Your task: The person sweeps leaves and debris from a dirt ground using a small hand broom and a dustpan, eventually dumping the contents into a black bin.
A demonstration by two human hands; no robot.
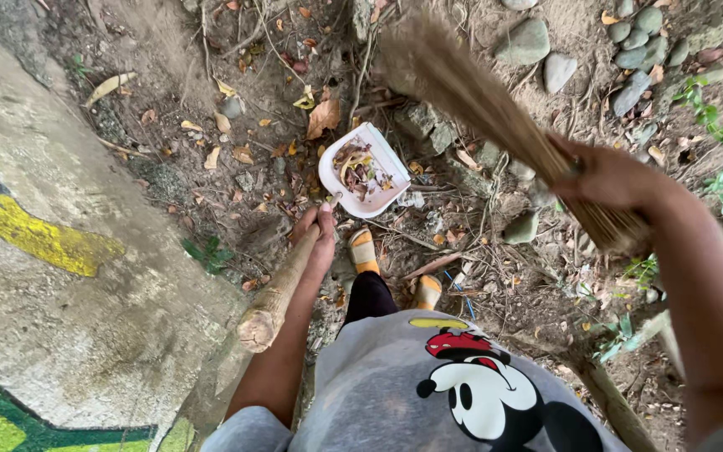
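While the left hand [318, 237] is gripping the rough wooden handle [278, 293] of the white plastic dustpan [365, 170], the right hand [608, 177] is clutching a straw broom [479, 100] beside it; a hard sweep could be flinging leaves out.

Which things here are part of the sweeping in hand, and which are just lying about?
In use:
left hand on the wooden handle
white dustpan holding leaves
right hand gripping the twig broom

Lying about:
grey stones
painted concrete slab
green plants
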